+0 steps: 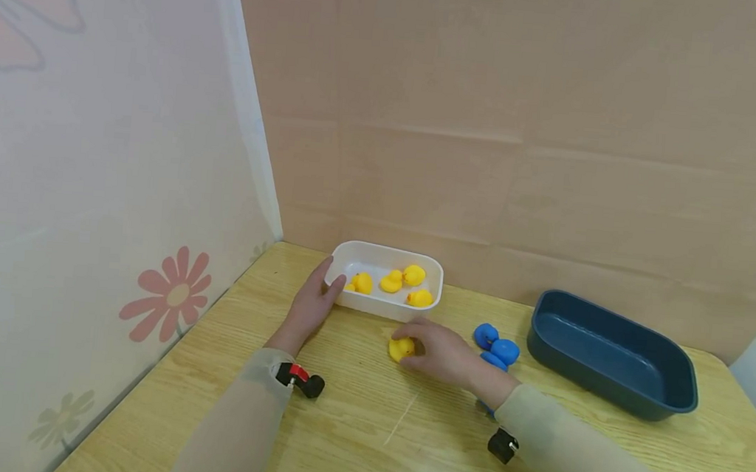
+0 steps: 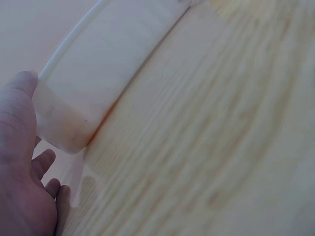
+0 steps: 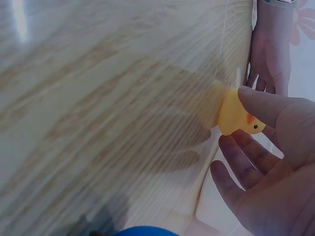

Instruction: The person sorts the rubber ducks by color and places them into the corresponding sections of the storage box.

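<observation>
Our sleeves (image 1: 230, 424) lie nearest; beyond, our right hand (image 1: 438, 352) pinches a yellow duck (image 1: 399, 350) just this side of the white box (image 1: 379, 307) our loosely spread left hand (image 1: 309, 306) touches.

The yellow duck (image 1: 400, 351) in the right hand (image 1: 443, 352) has smooth, softly glossy plastic skin. With it as the dial's centre in the head view, the white tray (image 1: 372, 304) at twelve o'clock is smooth, satin-finished plastic. At three o'clock, the blue pieces (image 1: 505, 351) are glossy plastic; further that way, the dark blue tray (image 1: 593, 381) is smooth plastic with a low sheen. The table (image 1: 337, 418) is wood-grained and polished, throwing glare towards five o'clock. Beyond twelve, the brown paper (image 1: 526, 129) is matt and creased. The left sleeve (image 1: 237, 421), at eight, is matt cloth. The flower-printed panel (image 1: 110, 163) at ten looks matt, perhaps cloth or paper.
</observation>
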A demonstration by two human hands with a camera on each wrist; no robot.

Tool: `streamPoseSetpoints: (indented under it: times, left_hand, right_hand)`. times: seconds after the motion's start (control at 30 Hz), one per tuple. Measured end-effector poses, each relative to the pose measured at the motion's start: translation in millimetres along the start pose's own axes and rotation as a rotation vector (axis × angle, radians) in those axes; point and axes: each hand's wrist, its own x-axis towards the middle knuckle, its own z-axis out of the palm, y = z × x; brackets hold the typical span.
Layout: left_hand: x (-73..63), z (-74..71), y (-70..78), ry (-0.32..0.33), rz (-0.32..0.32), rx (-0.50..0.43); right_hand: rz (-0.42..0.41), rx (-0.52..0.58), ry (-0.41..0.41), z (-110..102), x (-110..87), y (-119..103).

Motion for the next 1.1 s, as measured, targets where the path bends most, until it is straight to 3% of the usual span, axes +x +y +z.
streamPoseSetpoints:
  times: [0.57,1.1]
  left_hand:
    - [-1.3,2.0,3.3,0.0,-0.012,0.0]
    - [-1.9,0.1,1.4,-0.006,-0.01,0.007]
  right_hand:
    - [0.049,0.007,0.007,2,-1.0,-7]
    - [-0.028,0.036,0.158,-30,-2.3,-25]
